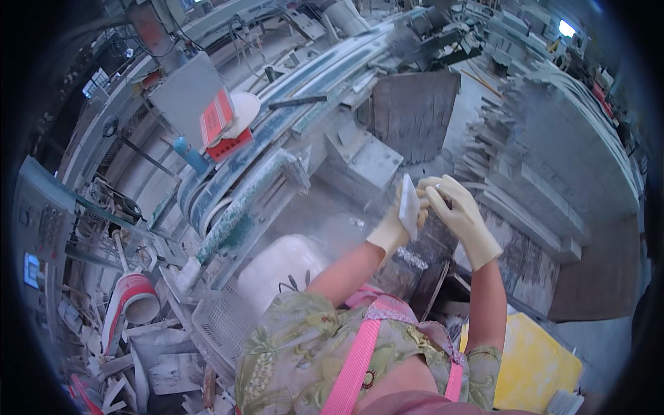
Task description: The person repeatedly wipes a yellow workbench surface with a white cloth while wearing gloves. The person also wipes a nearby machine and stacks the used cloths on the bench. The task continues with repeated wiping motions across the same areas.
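Observation:
Both of my hands wear cream rubber gloves and are raised close together in front of me. In my left hand is a thin, pale, flat slab, stood on edge and seen nearly side-on. The fingers of that hand are mostly hidden behind the slab. Just to its right, my right hand is closed, its fingers bent and pressed together toward the slab. A small dark spot shows between those fingers, but what they hold, if anything, cannot be made out. Whether the right fingertips touch the slab is unclear.
Stacked grey slabs stand at the right, and a yellow board lies lower right. A long curved conveyor runs behind at the left, with a red crate and blue bottle beside it. Broken offcuts pile up lower left.

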Demonstrator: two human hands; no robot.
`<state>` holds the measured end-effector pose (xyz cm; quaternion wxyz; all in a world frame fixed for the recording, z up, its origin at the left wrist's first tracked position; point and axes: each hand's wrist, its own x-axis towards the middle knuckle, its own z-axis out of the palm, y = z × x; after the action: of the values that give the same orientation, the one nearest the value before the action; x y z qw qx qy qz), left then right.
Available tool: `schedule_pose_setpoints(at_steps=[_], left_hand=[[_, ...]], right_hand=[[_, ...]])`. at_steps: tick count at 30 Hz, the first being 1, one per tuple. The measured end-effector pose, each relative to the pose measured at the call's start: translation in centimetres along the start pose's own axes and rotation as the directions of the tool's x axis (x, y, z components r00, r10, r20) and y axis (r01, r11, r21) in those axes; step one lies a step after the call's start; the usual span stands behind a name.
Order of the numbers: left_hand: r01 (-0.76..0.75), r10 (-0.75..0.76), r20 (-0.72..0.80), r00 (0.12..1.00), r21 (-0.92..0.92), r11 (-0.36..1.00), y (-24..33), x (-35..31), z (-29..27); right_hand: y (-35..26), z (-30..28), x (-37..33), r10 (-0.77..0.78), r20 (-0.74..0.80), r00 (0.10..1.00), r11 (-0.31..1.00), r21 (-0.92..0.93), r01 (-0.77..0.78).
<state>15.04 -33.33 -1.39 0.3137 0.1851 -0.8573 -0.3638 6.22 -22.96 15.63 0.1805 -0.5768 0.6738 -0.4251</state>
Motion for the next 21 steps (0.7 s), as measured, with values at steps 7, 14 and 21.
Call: schedule_pose_setpoints(at_steps=[7, 14, 21], left_hand=[[-0.052, 0.054, 0.078, 0.995, -0.026, 0.998, -1.0, -2.5, 3.4], [0.058, 0.023, 0.106, 0.994, -0.702, 0.710, 0.2, -1.1, 5.3], [0.390, -0.088, 0.565, 0.821, -0.666, -0.636, -4.8, 4.8, -2.3]], right_hand=[[1.8, 6.2, 4.0, -0.429, -0.184, 0.884, 0.871, -0.343, 0.351], [3.1, 3.3, 6.7, -0.540, -0.187, 0.821, 0.664, -0.694, 0.279], [8.6, -0.4, 2.5, -0.297, -0.363, 0.883, 0.664, -0.743, -0.082]])
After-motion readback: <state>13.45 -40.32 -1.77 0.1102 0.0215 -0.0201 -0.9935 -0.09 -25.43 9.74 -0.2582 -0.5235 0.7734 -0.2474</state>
